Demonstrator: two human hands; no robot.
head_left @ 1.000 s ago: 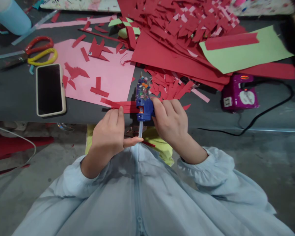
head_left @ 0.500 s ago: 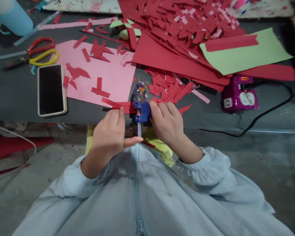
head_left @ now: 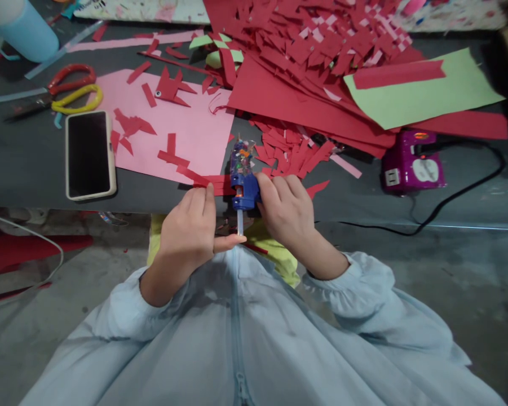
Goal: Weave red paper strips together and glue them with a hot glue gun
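My right hand (head_left: pixel 288 207) is wrapped round the handle of a blue glue gun (head_left: pixel 245 192), whose clear body shows coloured bits inside. The gun lies sideways over the table's front edge, nozzle pointing away from me. A glue stick (head_left: pixel 240 220) sticks out of its rear towards my body. My left hand (head_left: pixel 189 225) has its fingers curled over the end of a red paper strip (head_left: pixel 220 184), and its outstretched thumb presses against the end of the glue stick. More red strips lie on a pink sheet (head_left: pixel 203 129), beside a red paper fish (head_left: pixel 172 88) with an eye.
Left on the dark table are a phone (head_left: pixel 90 155), scissors (head_left: pixel 76 90) and a blue bottle (head_left: pixel 29 36). Red paper sheets (head_left: pixel 279 93), a pile of red pieces (head_left: pixel 294 152) and a green sheet (head_left: pixel 427 98) lie beyond. At right, a purple socket block (head_left: pixel 414 163) trails a black cable.
Almost nothing differs. My left thumb stays against the glue stick's end and my right hand keeps its hold on the glue gun; the view has shifted very slightly.
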